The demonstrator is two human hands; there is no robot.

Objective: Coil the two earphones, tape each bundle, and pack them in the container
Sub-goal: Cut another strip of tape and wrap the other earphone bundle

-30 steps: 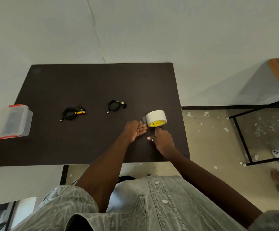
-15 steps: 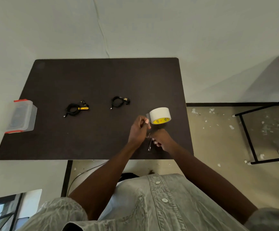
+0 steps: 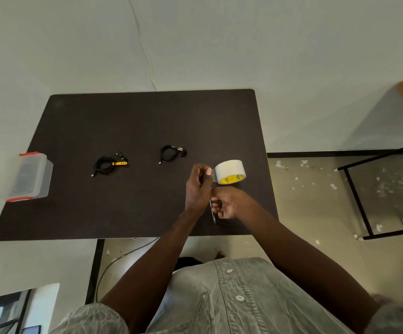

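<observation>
Dark brown surface (image 3: 123,121) against a pale wall, speckled floor to the right. Clear container (image 3: 33,175) with red clips sits at the left edge, lid on. Two coiled black earphones lie mid-surface, well apart: the left earphone bundle (image 3: 107,163) has a yellow piece on it, the right earphone bundle (image 3: 170,153) lies nearer the tape. White tape roll (image 3: 230,171) stands on edge near the right edge of the surface. Left hand (image 3: 199,186) grip clenched, pinching the tape's free end just beside the roll. Right hand (image 3: 227,202) grip curled around small scissors (image 3: 212,212), blades pointing down toward the person, right below the left hand.
</observation>
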